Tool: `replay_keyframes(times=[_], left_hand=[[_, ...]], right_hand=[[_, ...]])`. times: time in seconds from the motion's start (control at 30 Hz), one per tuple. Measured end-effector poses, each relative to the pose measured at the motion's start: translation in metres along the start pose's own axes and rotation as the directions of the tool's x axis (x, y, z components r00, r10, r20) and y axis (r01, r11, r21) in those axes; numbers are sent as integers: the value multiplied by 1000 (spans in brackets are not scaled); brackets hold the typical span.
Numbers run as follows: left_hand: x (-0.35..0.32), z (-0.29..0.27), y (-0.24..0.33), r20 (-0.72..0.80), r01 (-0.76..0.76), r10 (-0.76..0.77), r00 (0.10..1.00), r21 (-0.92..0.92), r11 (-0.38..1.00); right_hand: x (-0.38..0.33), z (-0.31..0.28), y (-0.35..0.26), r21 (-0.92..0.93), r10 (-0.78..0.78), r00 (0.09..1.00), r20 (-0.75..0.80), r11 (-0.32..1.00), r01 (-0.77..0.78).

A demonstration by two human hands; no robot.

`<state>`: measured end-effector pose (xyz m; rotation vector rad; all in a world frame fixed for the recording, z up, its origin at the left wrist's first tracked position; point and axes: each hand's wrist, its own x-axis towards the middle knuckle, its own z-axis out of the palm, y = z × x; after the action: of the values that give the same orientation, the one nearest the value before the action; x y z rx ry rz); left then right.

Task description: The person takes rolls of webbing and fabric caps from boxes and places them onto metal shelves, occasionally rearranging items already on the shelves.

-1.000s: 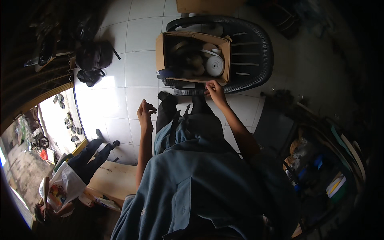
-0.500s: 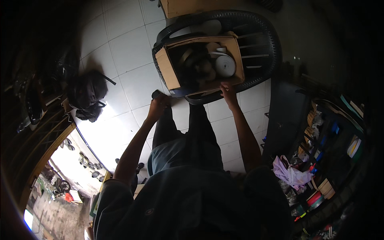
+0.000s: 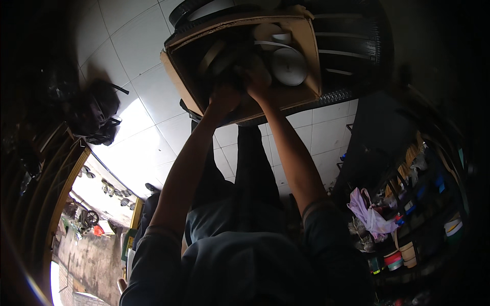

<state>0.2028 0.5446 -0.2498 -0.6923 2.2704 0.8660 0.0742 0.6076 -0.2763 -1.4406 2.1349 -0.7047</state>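
Observation:
An open cardboard box (image 3: 313,61) stands on the seat of a black plastic chair (image 3: 334,96) in front of me. Both my arms reach down into it. My left hand (image 3: 225,96) is inside near the front left, its fingers lost in the dark. Close beside it, my right hand (image 3: 256,86) points toward the same dark spot, and its fingertips cannot be made out. A white roll of strap or tape (image 3: 289,67) lies to the right of my right hand. Behind it is a beige roll (image 3: 268,32), and a pale ring-shaped roll (image 3: 212,55) leans at the left.
Pale floor tiles (image 3: 158,97) lie under the chair. A black bag (image 3: 99,109) rests on the floor at left, near an opening to the outside. Dark shelving at right holds a lilac plastic bag (image 3: 370,217) and coloured rolls (image 3: 393,260).
Both hands have moved forward from the box's near edge down into it. The small dark thing that was in my left hand no longer shows. The box appears larger and nearer.

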Motion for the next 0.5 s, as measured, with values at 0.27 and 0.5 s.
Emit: replay_keyframes(times=[0.27, 0.5], left_hand=[[-21, -6, 15, -176, 65, -81, 981, -91, 994], [-44, -30, 36, -136, 138, -219, 966, -446, 884]], right_hand=[[0, 92, 49, 187, 305, 888, 343, 905, -383], [-12, 82, 40, 837, 416, 873, 256, 357, -415]])
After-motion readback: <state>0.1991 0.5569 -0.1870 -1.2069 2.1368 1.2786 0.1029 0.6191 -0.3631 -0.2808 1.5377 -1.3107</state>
